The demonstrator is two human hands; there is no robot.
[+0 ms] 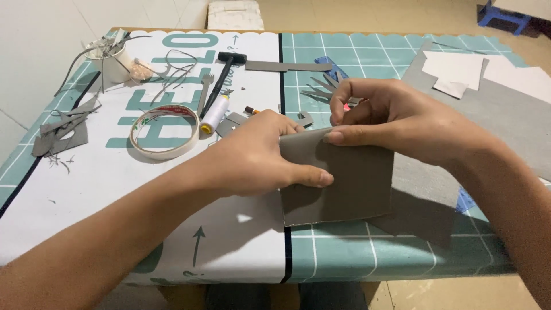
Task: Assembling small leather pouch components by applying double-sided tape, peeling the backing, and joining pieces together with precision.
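A grey rectangular piece of card or leather [350, 183] is held upright-tilted above the table's front middle. My left hand [258, 155] grips its left edge, thumb lying across its face. My right hand [396, 123] pinches its top edge between thumb and fingers; something small and pink shows between those fingers, too hidden to identify. A larger grey sheet [425, 189] lies flat under and to the right of the piece.
A tape roll [163, 131], white thread spool [215, 115], black mallet [221, 77], fork-like tool [205, 92] and grey scraps [60, 129] lie on the left mat. A white cup [115, 60] stands far left. White paper pieces [459, 72] rest far right.
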